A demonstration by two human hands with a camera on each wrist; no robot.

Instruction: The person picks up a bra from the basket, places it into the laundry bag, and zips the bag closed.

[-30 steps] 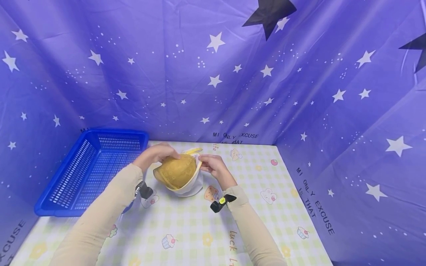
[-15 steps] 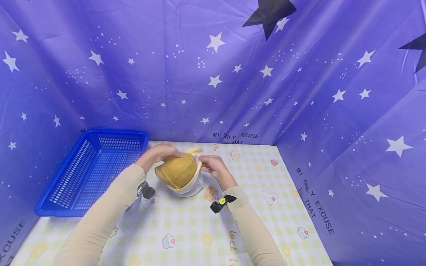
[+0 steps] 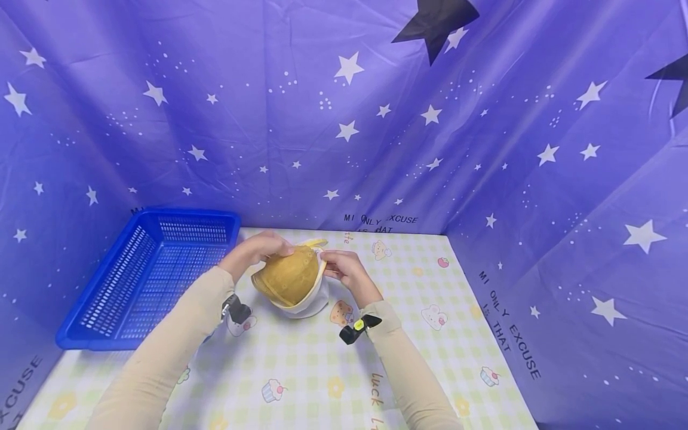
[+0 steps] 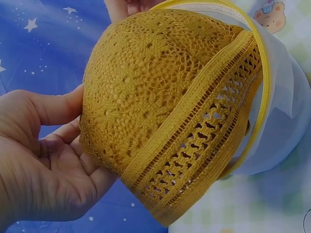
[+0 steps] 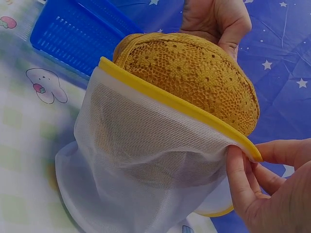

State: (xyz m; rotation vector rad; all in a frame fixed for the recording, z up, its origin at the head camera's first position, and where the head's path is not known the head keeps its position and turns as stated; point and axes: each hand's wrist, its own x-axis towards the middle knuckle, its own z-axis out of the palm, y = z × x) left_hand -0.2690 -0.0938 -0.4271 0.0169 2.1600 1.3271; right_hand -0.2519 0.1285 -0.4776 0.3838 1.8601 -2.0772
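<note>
A mustard crocheted hat [image 3: 287, 278] sits partly inside a white mesh bag [image 3: 309, 304] with a yellow rim, held just above the table. My left hand [image 3: 271, 248] grips the hat's crown from the far left side. In the left wrist view its thumb and fingers [image 4: 58, 109] touch the hat [image 4: 165, 107] at its edge. My right hand [image 3: 329, 266] pinches the bag's yellow rim. The right wrist view shows those fingers [image 5: 240, 177] on the rim, the mesh bag [image 5: 146, 160] hanging below and the hat [image 5: 194, 73] bulging out of its mouth.
A blue perforated basket [image 3: 107, 286] stands at the table's left. The table [image 3: 301, 382] has a yellow-checked cloth with cartoon prints. Purple star-printed curtains [image 3: 537, 149] close in the back and both sides.
The hat has shifted slightly to the right, a little deeper into the bag's mouth. Both hands keep their hold and place.
</note>
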